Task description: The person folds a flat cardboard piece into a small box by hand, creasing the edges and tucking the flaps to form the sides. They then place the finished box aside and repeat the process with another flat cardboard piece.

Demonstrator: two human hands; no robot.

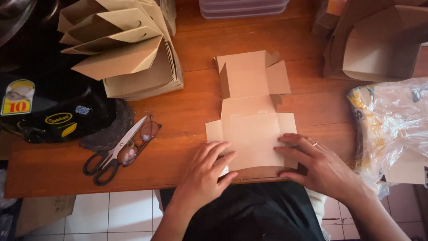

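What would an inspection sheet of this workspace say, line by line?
Surface: wooden table, reddish brown, its near edge above a white tiled floor.
Job's things: flat brown cardboard box blank, far flaps partly raised.
Clutter: stack of folded brown boxes far left; scissors lying across eyeglasses; dark bag; plastic bags at right; open cardboard boxes far right; plastic containers at the far edge.
Grippers: left hand and right hand press flat on the blank's near corners; a ring on the right hand.
Cables: nothing seen.
Surroundings: the person's dark clothing below the table edge.
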